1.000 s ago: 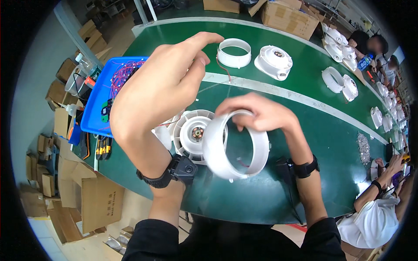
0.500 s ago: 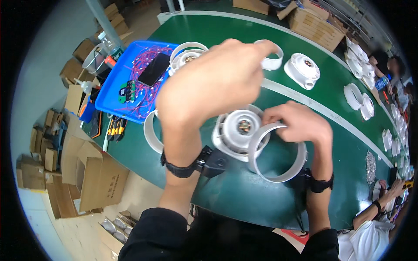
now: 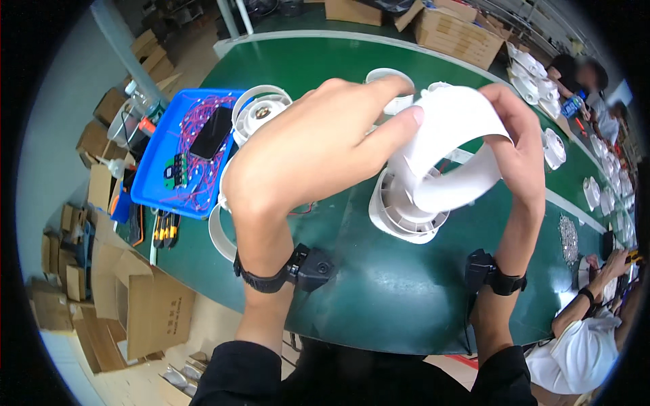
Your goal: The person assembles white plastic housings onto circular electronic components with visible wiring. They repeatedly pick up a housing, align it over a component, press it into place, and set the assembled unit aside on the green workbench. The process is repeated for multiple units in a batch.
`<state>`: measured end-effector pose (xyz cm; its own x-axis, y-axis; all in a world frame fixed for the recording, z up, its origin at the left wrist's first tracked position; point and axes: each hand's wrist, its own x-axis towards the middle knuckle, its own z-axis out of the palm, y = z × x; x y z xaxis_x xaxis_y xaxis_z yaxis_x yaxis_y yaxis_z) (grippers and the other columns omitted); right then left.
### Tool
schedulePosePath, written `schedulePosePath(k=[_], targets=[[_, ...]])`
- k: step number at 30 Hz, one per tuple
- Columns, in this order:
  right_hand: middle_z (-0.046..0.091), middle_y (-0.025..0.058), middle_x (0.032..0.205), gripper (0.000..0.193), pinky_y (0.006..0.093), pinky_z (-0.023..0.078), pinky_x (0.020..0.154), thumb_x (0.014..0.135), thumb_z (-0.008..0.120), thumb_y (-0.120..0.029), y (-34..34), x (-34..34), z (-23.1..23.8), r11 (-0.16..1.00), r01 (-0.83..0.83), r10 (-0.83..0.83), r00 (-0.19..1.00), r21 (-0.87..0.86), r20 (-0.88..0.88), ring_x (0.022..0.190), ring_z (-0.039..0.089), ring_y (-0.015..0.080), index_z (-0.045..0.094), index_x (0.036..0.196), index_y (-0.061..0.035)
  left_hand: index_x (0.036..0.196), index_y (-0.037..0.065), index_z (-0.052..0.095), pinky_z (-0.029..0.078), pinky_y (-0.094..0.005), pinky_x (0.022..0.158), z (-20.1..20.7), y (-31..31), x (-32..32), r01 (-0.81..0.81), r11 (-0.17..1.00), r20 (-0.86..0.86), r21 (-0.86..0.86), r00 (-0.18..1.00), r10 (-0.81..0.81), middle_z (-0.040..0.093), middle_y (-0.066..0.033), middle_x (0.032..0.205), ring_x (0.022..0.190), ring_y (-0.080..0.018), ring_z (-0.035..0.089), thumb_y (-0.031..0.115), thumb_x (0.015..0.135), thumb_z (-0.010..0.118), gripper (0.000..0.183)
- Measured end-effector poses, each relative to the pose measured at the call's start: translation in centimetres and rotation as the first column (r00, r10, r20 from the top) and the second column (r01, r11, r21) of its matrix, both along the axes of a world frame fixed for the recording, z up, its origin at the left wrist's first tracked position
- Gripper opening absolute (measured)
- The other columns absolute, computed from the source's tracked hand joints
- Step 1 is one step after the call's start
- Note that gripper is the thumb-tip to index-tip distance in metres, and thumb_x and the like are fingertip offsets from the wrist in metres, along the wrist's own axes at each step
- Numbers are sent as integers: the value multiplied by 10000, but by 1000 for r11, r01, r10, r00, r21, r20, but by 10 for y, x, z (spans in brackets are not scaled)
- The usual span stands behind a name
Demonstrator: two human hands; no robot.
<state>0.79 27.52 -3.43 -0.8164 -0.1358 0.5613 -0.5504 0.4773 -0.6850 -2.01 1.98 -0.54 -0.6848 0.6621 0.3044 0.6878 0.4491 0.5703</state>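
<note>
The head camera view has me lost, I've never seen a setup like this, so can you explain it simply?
No machine here: these are a person's bare hands, seen from a fisheye camera worn on the head, looking down. Its lens bends straight edges. The right hand grips a white ring, tilted, in front of a white housing on the green table. The left hand is by the ring's other side; I can't tell whether it grips. At left, a blue tray holds thin reddish wires, a green circuit board and a dark phone.
</note>
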Motion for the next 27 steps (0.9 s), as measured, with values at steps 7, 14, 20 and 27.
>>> schedulePosePath(k=[7,14,20,27], targets=[[599,87,818,331,259,453,690,620,586,-48,-14,12,4,936,351,-305,768,-27,-563,734,575,175,594,943,25,1291,37,540,475,-368,786,1,27,5,-161,977,80,142,985,151,656,-203,843,823,-295,651,387,1027,398,462],[581,142,904,428,407,459,704,563,668,-108,-35,18,11,953,303,-178,599,15,-780,801,556,316,632,982,-35,1391,21,382,460,-336,903,7,49,11,-9,811,151,585,984,-98,596,-134,1130,1050,-210,579,480,871,623,735],[483,277,1280,632,526,376,1018,792,664,-399,-8,30,26,983,30,126,619,184,-775,1209,471,405,464,1298,-77,1308,13,385,479,-414,991,6,47,10,98,663,27,742,984,-175,511,-147,1256,1202,-260,548,547,623,871,995],[452,286,1390,669,449,314,1121,896,448,-386,-34,34,19,876,-13,-231,866,-482,-444,1326,428,358,355,1397,48,1432,1,289,465,-421,1019,3,49,5,350,722,-319,597,929,-186,465,-180,1359,1270,-308,513,442,491,948,1230]])
